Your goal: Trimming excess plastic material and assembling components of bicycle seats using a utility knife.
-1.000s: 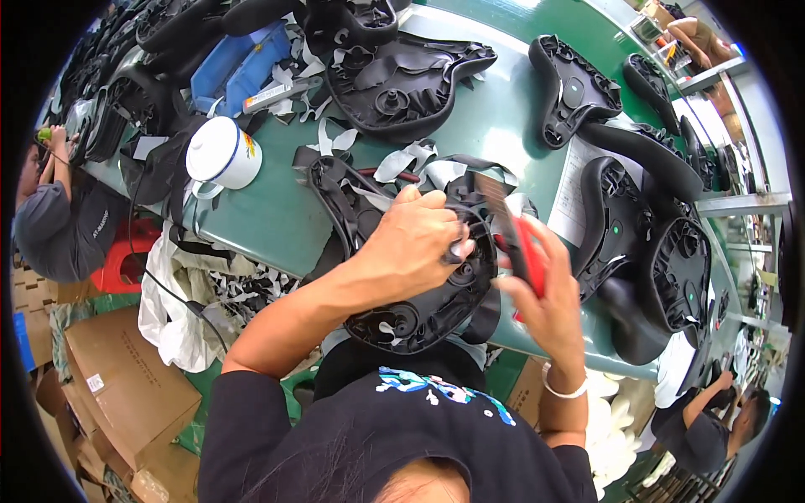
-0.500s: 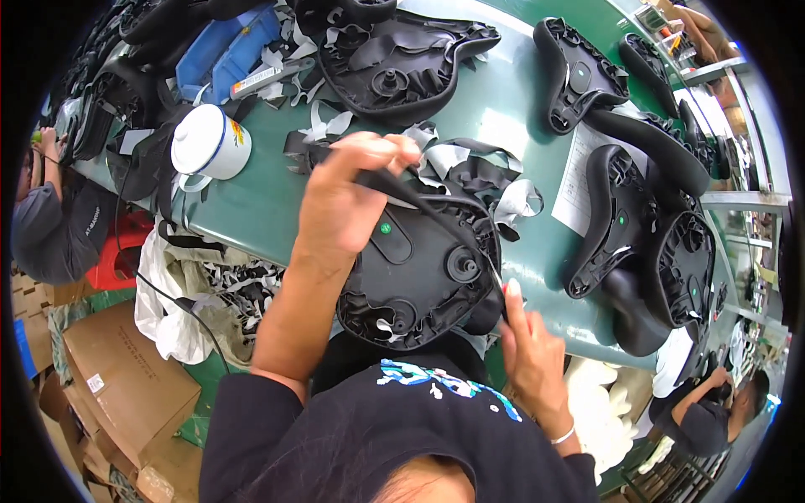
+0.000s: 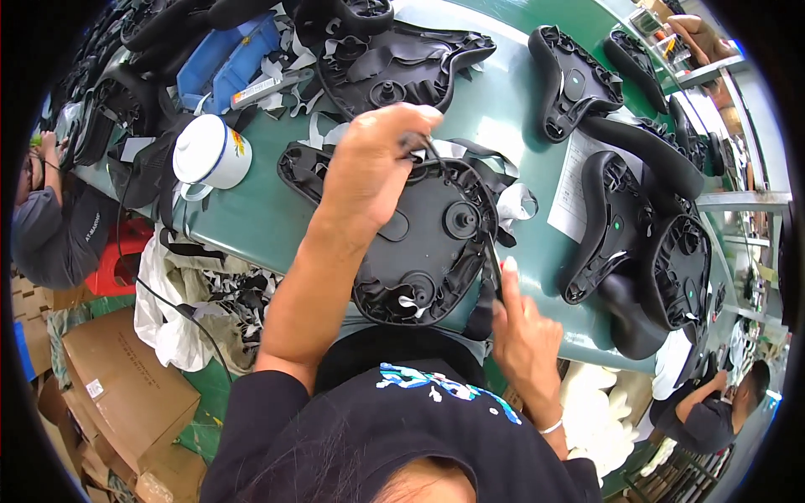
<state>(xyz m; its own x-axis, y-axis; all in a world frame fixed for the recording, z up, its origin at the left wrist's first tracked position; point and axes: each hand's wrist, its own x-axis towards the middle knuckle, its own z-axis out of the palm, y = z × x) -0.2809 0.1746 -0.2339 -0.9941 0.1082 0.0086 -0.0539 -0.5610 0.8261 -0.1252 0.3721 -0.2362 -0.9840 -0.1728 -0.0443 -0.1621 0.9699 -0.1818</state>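
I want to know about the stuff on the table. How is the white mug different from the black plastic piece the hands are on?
The white mug is small, round and stands apart, untouched; the black plastic shell is big, flat and ribbed. The left hand grips a black strip over the shell, and the right hand is at its near edge. Both sit on the green table.

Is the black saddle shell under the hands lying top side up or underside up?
Underside up: the saddle shell shows its moulded ribs, round bosses and hollow interior, while the left hand pulls a black strip across it.

Green worktable (image 3: 251, 220), cardboard boxes (image 3: 117, 394) on floor
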